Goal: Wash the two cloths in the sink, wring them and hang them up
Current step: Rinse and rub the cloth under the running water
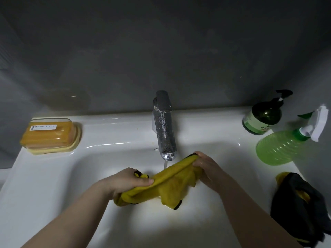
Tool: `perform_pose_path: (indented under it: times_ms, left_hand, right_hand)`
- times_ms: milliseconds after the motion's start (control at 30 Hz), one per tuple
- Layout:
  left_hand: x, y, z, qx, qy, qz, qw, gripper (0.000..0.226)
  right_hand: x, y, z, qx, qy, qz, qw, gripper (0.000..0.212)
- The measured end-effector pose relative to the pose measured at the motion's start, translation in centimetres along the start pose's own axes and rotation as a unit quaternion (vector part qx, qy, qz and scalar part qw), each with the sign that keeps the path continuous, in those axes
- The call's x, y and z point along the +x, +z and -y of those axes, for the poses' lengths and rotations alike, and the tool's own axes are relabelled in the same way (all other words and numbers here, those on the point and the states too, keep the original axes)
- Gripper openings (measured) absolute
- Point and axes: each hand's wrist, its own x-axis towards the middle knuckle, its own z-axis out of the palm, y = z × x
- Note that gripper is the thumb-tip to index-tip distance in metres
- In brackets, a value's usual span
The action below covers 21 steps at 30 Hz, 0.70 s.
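we hold the yellow cloth (172, 183) stretched between both hands over the basin of the white sink (53, 176), just below the spout of the chrome faucet (163, 126). our left hand (129, 181) grips the cloth's near-left end, fingers curled round a bunched fold, with a bit of dark edging poking out above the knuckles. our right hand (206, 169) pinches the far-right end, thumb and fingers closed on the gathered fabric close beside the spout. the cloth runs as a taut ridge from one hand to the other, and its loose part hangs down toward the basin floor, dark trim showing at the lowest corner. a thin stream of water (165, 164) falls from the faucet and meets the cloth near its upper edge. the second cloth (297, 203), dark grey with yellow showing through its folds, lies crumpled on the sink's right rim, apart from our hands. on the left ledge sits a yellow soap box (52, 136) with a clear lid. on the right ledge stand a dark green pump bottle (261, 119) and, just in front of it, a light green spray bottle (281, 147) with a white trigger.
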Motion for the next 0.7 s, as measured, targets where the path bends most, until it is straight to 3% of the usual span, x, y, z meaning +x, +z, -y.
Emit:
perform_pose_path:
  times_ms: [100,200,333,433,500,567,633,700]
  left_hand:
    - [0.4,0.0,0.4,-0.165,0.003,0.034,0.986,0.009]
    - [0.7,0.5,0.3,-0.321,0.058,0.053,0.944,0.008]
    - [1.6,1.4,0.3,-0.438,0.062,0.02,0.897,0.027]
    - [1.8,2.1,-0.2,-0.47,0.039,0.02,0.882,0.007]
    - [2.3,2.9,-0.6,-0.466,-0.008,0.026,0.884,0.027]
    - [2.6,4.5,-1.2,-0.454,-0.058,0.009,0.889,0.045]
    - [2.4,6.3,-2.0,-0.455,-0.08,-0.005,0.887,0.042]
    - [2.2,7.5,-2.8,-0.456,-0.081,-0.023,0.886,0.04]
  right_hand:
    - [0.0,0.2,0.1,0.081,0.021,-0.02,0.996,0.017]
    - [-0.1,0.2,-0.3,0.159,0.062,-0.06,0.983,0.027]
    - [-0.5,0.7,-0.7,0.171,0.083,-0.07,0.979,0.035]
    - [-0.7,2.0,-0.4,0.153,0.083,-0.093,0.98,0.039]
    - [-0.7,4.6,-0.6,0.018,0.068,-0.124,0.99,0.033]
    - [-0.3,7.3,-1.5,-0.187,0.018,-0.157,0.97,0.028]
    - [0.4,9.1,-2.2,-0.275,-0.026,-0.188,0.942,0.027]
    - [1.2,9.2,-1.9,-0.294,0.007,-0.263,0.919,0.031]
